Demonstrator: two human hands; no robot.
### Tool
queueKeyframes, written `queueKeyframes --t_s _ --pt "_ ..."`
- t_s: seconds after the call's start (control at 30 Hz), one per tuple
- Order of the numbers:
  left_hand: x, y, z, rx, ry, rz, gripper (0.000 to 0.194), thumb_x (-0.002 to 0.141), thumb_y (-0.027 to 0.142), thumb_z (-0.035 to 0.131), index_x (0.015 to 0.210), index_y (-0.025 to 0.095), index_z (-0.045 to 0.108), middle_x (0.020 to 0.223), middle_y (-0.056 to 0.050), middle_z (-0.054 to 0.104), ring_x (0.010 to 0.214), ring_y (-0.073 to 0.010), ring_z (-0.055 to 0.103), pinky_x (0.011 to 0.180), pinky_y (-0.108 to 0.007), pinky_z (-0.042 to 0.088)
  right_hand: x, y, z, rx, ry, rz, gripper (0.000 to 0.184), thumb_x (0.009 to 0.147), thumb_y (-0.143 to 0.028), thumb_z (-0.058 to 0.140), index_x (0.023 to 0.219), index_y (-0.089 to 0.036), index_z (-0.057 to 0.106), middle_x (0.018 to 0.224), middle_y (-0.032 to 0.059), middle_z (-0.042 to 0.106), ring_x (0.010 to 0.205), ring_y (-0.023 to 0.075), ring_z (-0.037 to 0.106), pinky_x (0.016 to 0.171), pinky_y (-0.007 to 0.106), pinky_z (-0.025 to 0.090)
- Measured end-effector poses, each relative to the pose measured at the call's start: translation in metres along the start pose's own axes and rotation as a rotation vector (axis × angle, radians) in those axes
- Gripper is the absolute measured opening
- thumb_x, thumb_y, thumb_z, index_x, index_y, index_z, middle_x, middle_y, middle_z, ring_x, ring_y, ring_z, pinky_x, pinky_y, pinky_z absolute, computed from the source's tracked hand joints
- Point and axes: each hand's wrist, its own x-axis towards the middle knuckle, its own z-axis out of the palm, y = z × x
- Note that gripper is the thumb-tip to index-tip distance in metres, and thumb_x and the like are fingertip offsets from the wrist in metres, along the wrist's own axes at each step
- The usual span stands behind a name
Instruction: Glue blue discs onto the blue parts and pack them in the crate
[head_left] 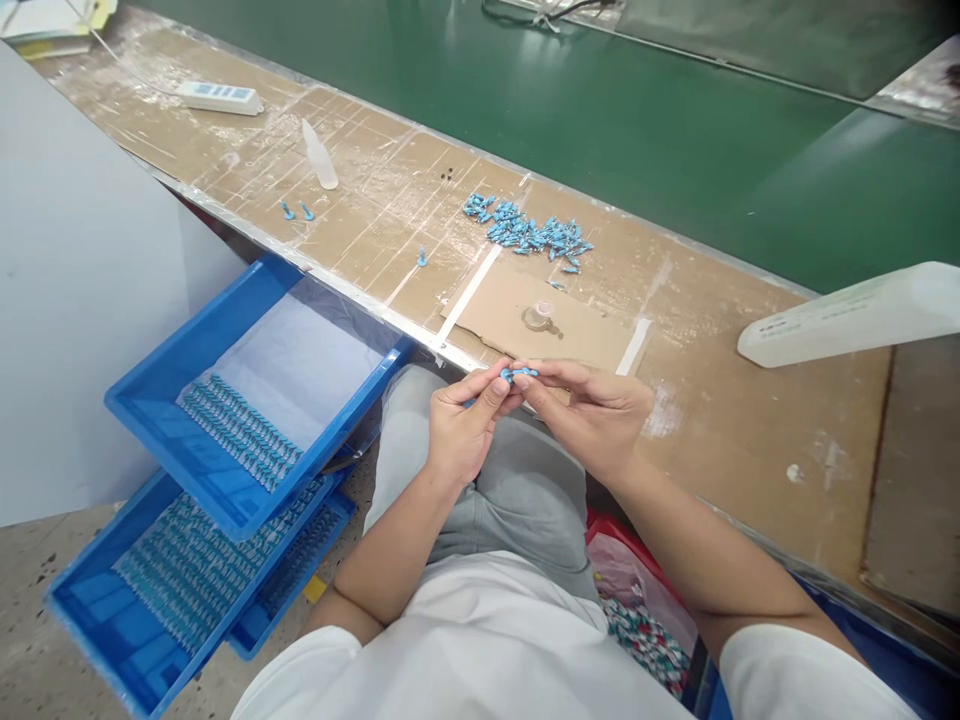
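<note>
Blue parts [513, 230] lie heaped on the brown worktop [720, 420]. A power strip [220, 97] and small bottle [321, 160] also rest there.

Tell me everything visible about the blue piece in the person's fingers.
The blue piece is small and plastic-looking, with a rounded end towards the left hand and a slimmer part towards the right hand. It lies roughly crosswise in both hands' fingertips, near the table edge. Fingers partly hide it.

A small, bright-blue piece [519, 373] is pinched between the left hand [463, 425] and right hand [592, 415]. It extends sideways, rounded toward the left, partly covered.
</note>
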Motion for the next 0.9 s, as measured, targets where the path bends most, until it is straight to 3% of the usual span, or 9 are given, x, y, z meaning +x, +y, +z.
queueKeyframes --t_s 0.33,0.53,0.9 --pt "-0.003 0.001 0.005 -0.025 0.03 0.013 0.029 0.065 0.028 0.086 0.092 0.018 0.079 0.097 -0.007 0.077 0.094 -0.021 0.073 0.094 -0.036 0.056 0.003 0.003 0.001 0.022 -0.001 -0.014 0.02 0.076 -0.026 0.079 0.095 -0.032 0.077 0.095 -0.0019 0.077 0.084 0.0198 0.075 0.079 0.034 0.065" --pt "-0.003 0.002 0.008 -0.082 0.049 0.018 0.029 0.063 0.025 0.087 0.09 0.018 0.079 0.091 -0.005 0.078 0.086 -0.0157 0.074 0.088 -0.027 0.057 0.003 0.003 0.001 0.065 -0.017 -0.007 0.022 0.078 -0.027 0.078 0.099 -0.031 0.076 0.099 0.0 0.076 0.089 0.0207 0.074 0.085 0.037 0.063" --pt "-0.003 0.0 0.007 -0.054 0.055 0.003 0.031 0.064 0.03 0.086 0.091 0.018 0.078 0.094 -0.005 0.077 0.08 -0.0119 0.073 0.08 -0.022 0.057 0.005 -0.007 0.003 0.053 0.046 0.049 0.023 0.073 -0.026 0.082 0.096 -0.024 0.076 0.095 0.0035 0.077 0.082 0.0193 0.074 0.078 0.033 0.063"
